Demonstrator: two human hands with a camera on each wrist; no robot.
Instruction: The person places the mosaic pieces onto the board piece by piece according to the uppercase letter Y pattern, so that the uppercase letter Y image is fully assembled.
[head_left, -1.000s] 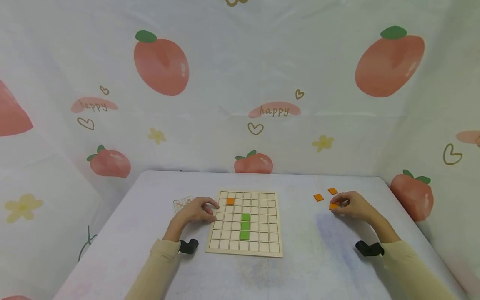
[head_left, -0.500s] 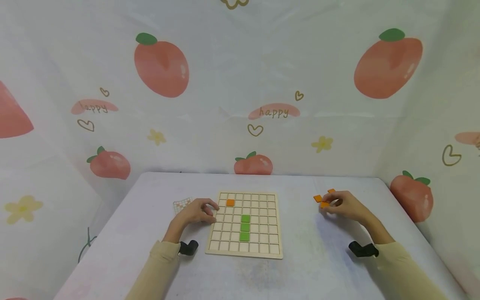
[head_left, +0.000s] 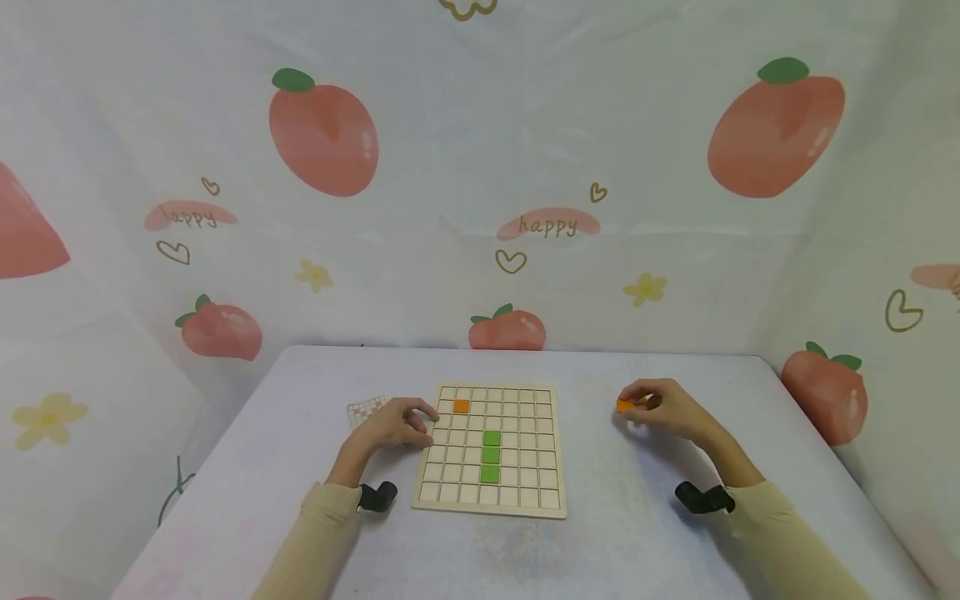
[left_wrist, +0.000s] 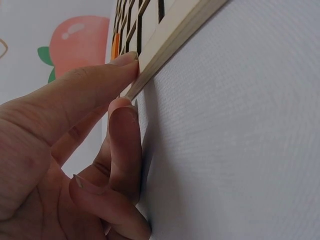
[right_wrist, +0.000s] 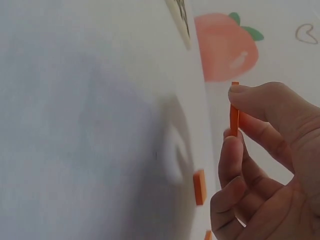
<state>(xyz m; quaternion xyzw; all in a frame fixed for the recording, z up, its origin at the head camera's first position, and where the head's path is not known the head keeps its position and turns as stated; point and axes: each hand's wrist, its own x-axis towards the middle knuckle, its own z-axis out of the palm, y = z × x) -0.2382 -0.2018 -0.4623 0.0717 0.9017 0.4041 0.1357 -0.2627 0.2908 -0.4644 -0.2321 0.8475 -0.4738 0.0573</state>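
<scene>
A wooden grid board lies flat on the table, divided into many square cells. One orange tile sits in its upper left part, and a column of green tiles runs down its middle. At the board's left edge my left hand pinches the wooden rim, thumb and finger right at it. Off to the right, my right hand holds a thin orange square tile between thumb and fingers, above the table surface.
Behind the left hand lies a small card with a printed grid pattern, partly hidden. Loose orange tiles rest on the table below the right hand; the hand hides them in the head view. A fruit-print curtain stands behind the table.
My right hand has moved left toward the board, carrying the orange tile off the table and passing over the other loose ones. The left hand stays at the board's edge.
</scene>
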